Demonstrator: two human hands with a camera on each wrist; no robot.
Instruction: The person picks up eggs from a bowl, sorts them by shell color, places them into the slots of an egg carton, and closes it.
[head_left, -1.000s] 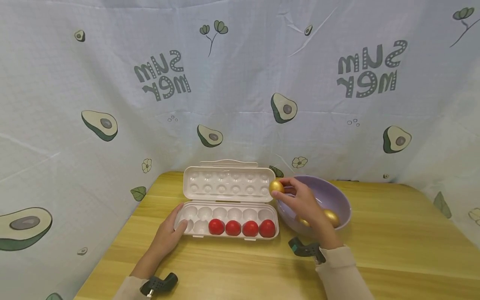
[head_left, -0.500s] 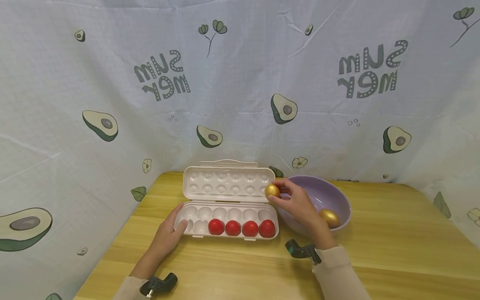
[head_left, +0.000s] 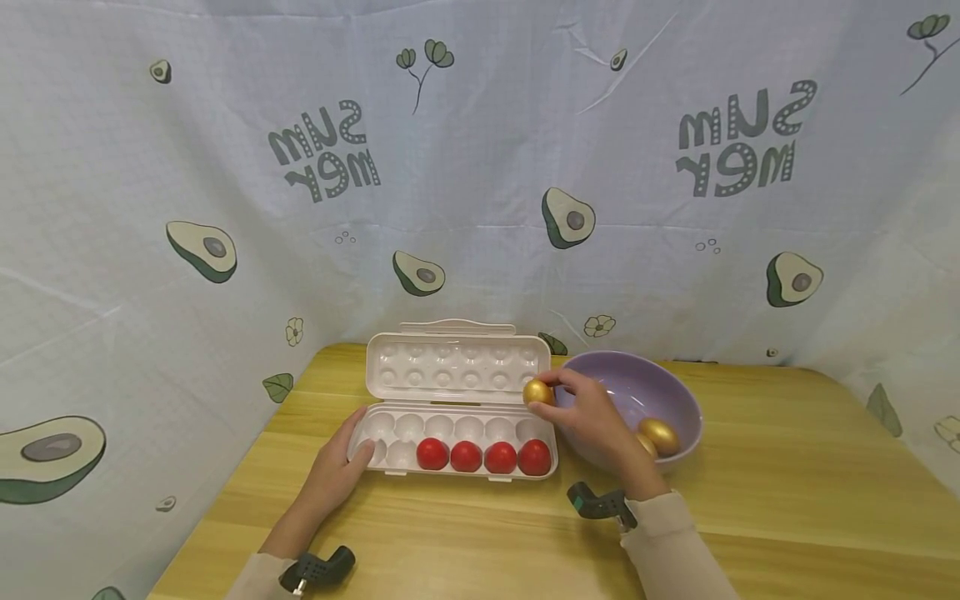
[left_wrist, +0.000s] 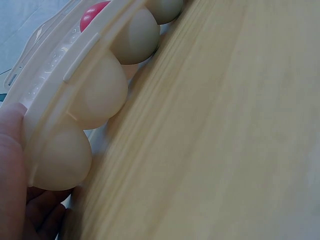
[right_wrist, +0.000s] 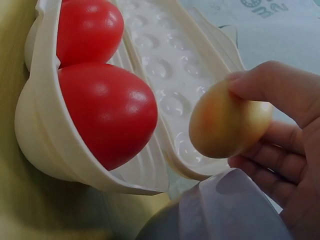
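Observation:
My right hand (head_left: 592,417) pinches a golden egg (head_left: 537,393) between thumb and fingers. It holds the egg above the back right corner of an open white egg box (head_left: 459,367), with its lid behind. In the right wrist view the golden egg (right_wrist: 225,122) is apart from the cups, beside a red egg (right_wrist: 110,112). Several red eggs (head_left: 501,457) fill the right part of the front row, while the back row has bare cups. My left hand (head_left: 337,462) grips the left end of the box, thumb (left_wrist: 11,122) on the rim and fingers (left_wrist: 47,215) curled underneath.
A purple bowl (head_left: 637,379) stands close to the box's right side, partly behind my right hand. Golden eggs (head_left: 658,436) lie in it. A white printed cloth (head_left: 480,283) hangs behind the wooden table (head_left: 787,467).
My right hand has moved left and slightly down with the golden egg, from the bowl's edge to the box's back right corner. My left hand has stayed in place.

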